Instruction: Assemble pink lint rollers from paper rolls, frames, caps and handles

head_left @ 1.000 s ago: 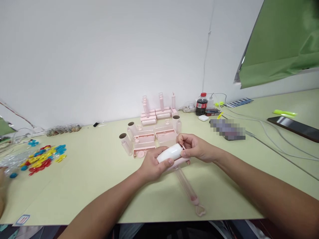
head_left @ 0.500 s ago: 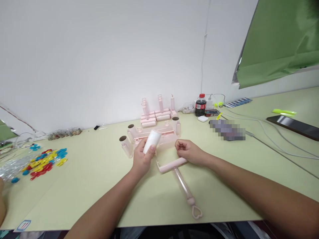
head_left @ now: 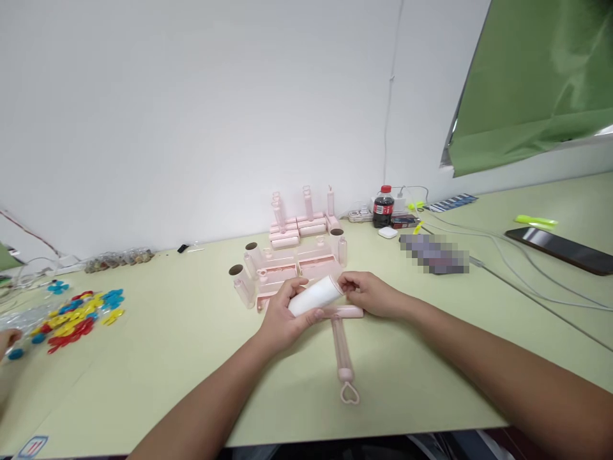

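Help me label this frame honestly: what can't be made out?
Head view, blurred: the pixelated patch beyond the right hand.
Head view, hidden: the white roll, its right end behind the right hand.
Head view, cut off: another person's hand, by the left edge.

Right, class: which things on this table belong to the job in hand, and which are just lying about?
In hand: white roll, gripped by the left hand; pink roller handle, held by the right hand; pink parts stacked behind.
Lying about: cola bottle, phone, coloured plastic pieces, green highlighter.
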A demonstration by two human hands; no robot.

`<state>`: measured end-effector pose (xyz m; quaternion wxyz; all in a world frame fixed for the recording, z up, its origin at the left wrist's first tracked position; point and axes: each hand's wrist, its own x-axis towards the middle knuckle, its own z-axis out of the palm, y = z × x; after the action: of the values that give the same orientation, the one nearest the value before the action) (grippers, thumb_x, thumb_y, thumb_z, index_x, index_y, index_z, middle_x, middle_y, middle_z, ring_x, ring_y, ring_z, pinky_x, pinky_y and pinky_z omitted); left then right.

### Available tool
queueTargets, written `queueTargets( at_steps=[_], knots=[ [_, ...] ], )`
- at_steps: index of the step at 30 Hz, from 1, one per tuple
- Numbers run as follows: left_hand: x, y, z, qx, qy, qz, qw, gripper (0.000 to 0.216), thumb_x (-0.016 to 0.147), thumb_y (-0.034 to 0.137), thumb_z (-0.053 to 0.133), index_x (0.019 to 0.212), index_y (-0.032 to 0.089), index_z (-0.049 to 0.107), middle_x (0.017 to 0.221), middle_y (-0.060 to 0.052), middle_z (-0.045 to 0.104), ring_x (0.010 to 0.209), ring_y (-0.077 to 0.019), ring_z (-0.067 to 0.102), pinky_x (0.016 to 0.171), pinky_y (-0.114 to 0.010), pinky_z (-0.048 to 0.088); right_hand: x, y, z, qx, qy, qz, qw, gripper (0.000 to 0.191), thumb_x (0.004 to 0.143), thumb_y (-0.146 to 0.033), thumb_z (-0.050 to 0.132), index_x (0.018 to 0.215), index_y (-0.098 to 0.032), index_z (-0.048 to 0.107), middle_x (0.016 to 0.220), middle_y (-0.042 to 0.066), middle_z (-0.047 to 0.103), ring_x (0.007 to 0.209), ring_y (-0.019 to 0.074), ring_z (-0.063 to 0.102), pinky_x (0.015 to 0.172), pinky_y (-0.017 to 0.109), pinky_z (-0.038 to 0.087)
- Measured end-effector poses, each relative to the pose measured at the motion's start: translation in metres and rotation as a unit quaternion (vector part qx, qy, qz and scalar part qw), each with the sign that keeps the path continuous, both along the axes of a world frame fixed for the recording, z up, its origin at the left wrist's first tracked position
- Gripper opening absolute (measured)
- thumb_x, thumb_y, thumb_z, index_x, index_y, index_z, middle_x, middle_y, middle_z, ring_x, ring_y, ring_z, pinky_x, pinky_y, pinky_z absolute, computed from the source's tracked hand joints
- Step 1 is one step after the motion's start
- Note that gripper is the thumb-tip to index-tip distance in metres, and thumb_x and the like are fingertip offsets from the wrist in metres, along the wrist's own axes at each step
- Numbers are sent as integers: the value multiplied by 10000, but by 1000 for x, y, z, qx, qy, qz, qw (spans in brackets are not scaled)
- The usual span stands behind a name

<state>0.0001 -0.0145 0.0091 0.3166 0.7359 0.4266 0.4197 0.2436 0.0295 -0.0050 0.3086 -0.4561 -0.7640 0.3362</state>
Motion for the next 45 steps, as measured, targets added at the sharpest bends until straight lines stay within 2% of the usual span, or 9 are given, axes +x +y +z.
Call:
queueTargets(
  at_steps=[5,7,10,12,16,21,27,41,45],
  knots=[
    [-6,1,5,15,-12,-43,999,351,781,443,677,1013,191,600,931,-44,646,805,-182,599,697,-286,467,9,-1,10,86,70,-78,991,206,802,-272,574,972,-185,650,814,20,625,752,170,571,674,295,456],
    [-7,0,7,14,-15,-65,998,332,776,434,684,986,185,625,908,-44,655,789,-180,595,686,-281,458,10,-7,15,72,142,-44,986,310,832,-342,591,1099,-191,631,935,57,657,767,177,605,623,293,488],
    [-6,0,8,-2,-29,-69,997,357,737,422,726,988,181,648,919,-51,668,790,-185,600,681,-278,458,7,-20,21,5,228,62,972,449,829,-393,623,1237,-210,583,1076,98,660,710,172,640,496,272,499],
    [-4,1,7,-15,-44,-55,997,374,722,421,739,995,183,647,939,-55,668,806,-191,606,691,-282,464,3,-27,23,-28,242,95,965,425,810,-380,662,1191,-198,619,945,75,686,653,163,647,523,283,529],
    [-2,3,3,-55,-76,-22,995,527,699,415,763,1130,212,537,868,-16,638,715,-160,600,635,-258,454,-4,-32,25,-76,253,70,962,358,754,-346,738,1061,-181,655,698,11,654,646,168,657,605,288,554],
    [2,5,-1,-83,-151,-7,985,638,655,413,802,1096,238,375,812,27,606,664,-129,578,601,-227,445,-12,-32,22,-151,285,70,944,359,708,-357,787,954,-192,585,703,-9,632,652,158,647,625,303,569],
    [5,5,3,-111,-232,10,966,685,615,434,830,999,255,292,703,92,545,494,-68,485,492,-182,387,-18,-35,18,-223,333,95,911,384,724,-349,790,986,-201,551,804,8,669,751,154,655,766,370,585],
    [3,7,6,-123,-230,-8,965,666,608,429,835,937,245,286,615,120,548,404,-37,435,432,-158,367,-15,-31,14,-236,346,95,903,396,716,-345,801,1017,-199,590,863,25,683,759,166,684,792,400,597],
    [6,4,7,-130,-228,2,965,684,575,431,851,890,245,273,608,125,529,415,-44,462,415,-152,369,-14,-29,13,-219,340,80,911,371,713,-345,786,979,-195,574,846,18,665,703,166,685,744,403,609]
  ],
)
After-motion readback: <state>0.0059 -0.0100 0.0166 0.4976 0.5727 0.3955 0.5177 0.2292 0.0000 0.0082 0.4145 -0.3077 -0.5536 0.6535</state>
